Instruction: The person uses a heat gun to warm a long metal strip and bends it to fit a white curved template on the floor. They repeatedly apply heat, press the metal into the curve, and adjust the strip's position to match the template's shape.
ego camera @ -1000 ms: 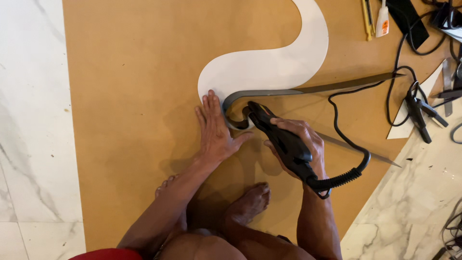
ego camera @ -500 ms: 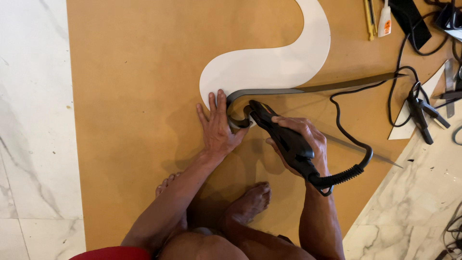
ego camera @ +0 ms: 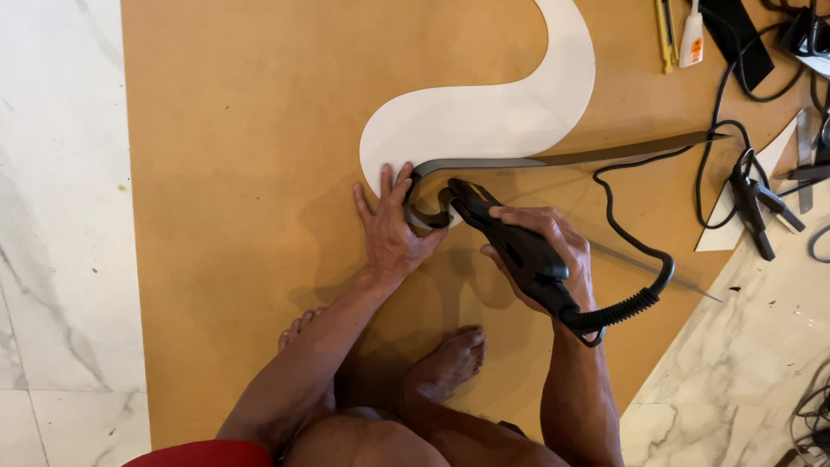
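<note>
Nearest the camera we note our bare knees and two bare feet (ego camera: 445,359) resting on a large brown board (ego camera: 242,173) laid over a marble floor (ego camera: 60,259).

Our right hand (ego camera: 540,246) is wrapped fully around the black handle of a corded power tool (ego camera: 510,246), fingers over the top and thumb below; the grip is tight on the tool. The tool's nose points up and left, towards our left hand. A ribbed black cord (ego camera: 640,285) leaves the rear of the handle and loops right, then up across the board.

Our left hand (ego camera: 393,229) lies flat, palm down, fingers spread and pointing away from us; it grasps nothing. The fingertips press beside the curled end of a dark grey strip (ego camera: 553,160), which hooks round just under the tool's nose and then runs straight to the right.

The strip follows the lower edge of a white S-shaped panel (ego camera: 484,117), which lies flat on the board and sweeps up to the top of the view. The left fingertips touch the panel's lower lobe.

Farthest off, at the upper right, we record black clamps (ego camera: 756,203), a small white bottle (ego camera: 692,39), a yellow-handled tool (ego camera: 664,35) and tangled black cables (ego camera: 795,35).
</note>
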